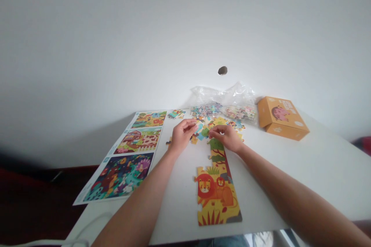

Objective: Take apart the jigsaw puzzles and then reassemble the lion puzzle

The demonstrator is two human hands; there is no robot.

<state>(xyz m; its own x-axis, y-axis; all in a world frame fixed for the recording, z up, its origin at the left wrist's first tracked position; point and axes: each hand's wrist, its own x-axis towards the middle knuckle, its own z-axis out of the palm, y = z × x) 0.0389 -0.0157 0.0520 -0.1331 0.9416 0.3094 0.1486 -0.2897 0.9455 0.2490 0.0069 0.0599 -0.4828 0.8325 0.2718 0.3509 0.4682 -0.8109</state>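
A partly joined jigsaw strip (218, 189) with a lion picture lies on the white table (319, 162) in front of me. Beyond its far end lies a heap of loose puzzle pieces (220, 122). My left hand (181, 136) hovers at the left of the heap, its fingers curled in a pinch on a small piece. My right hand (227, 137) rests at the strip's far end, fingers pressed on a green piece (216, 143) there.
A sheet with three reference pictures (131, 154) lies at the table's left edge. Clear plastic bags of pieces (223, 106) sit at the back by the wall. An orange puzzle box (281, 117) stands at the back right. A dark spot (222, 70) marks the wall.
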